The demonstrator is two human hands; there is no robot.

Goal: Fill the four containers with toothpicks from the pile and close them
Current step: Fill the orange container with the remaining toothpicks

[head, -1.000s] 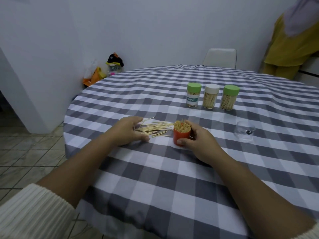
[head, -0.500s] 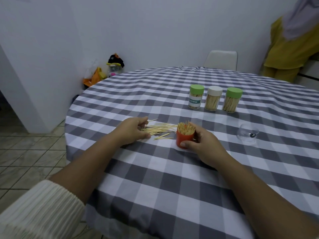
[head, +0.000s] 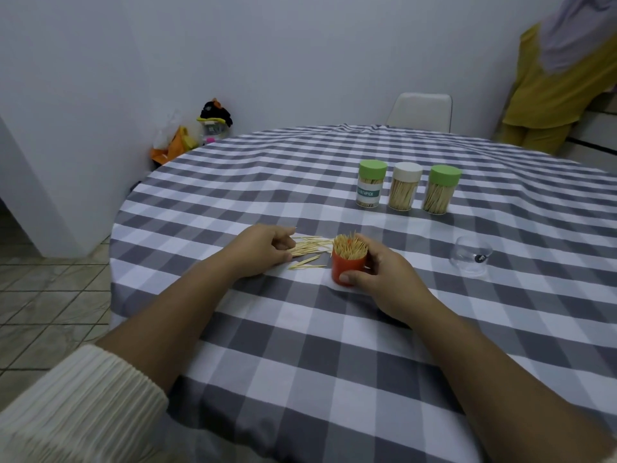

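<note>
An orange container stands open on the checked tablecloth, packed with upright toothpicks. My right hand wraps around its right side and holds it. A small pile of loose toothpicks lies just left of it. My left hand rests on the pile's left end with fingers curled over some toothpicks. Farther back stand three closed, filled containers: one with a green lid and label, one with a white lid, one with a green lid.
A clear plastic cap lies on its side to the right of my right hand. A white chair stands behind the round table. A person in yellow clothing stands at the far right. Bags sit on the floor by the wall.
My left hand has curled its fingers tighter onto the toothpick pile. The pile looks slightly more gathered. My right hand keeps holding the orange container.
</note>
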